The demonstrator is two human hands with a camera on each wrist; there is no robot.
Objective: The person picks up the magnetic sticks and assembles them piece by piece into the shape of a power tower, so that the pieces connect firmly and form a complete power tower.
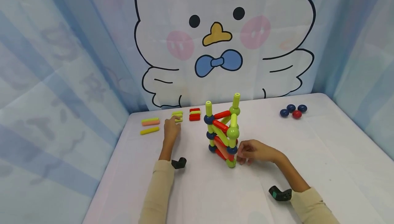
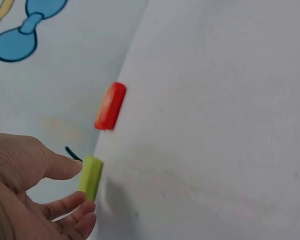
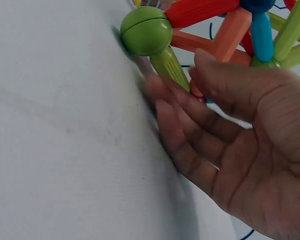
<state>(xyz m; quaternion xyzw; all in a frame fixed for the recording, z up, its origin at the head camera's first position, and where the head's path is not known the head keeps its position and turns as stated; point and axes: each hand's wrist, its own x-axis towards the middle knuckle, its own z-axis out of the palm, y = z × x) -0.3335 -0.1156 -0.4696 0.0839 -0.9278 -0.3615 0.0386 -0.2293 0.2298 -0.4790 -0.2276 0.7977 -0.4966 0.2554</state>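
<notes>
At the far left of the table my left hand reaches over a few short lime-green rods. In the left wrist view its thumb and fingers stand apart at the near side of a lime-green rod. A tower of rods and balls, in red, lime green, orange and dark blue, stands mid-table. Beside its lower right my right hand keeps its fingers loosely bent, thumb apart from them. The right wrist view puts these fingers right by a green rod that joins a green ball at the tower's base.
Left of my left hand lie a yellow rod and an orange rod with a green one. Red rods are stacked behind the tower's left. Dark blue balls and a red ball sit at the back right. A printed curtain hangs behind.
</notes>
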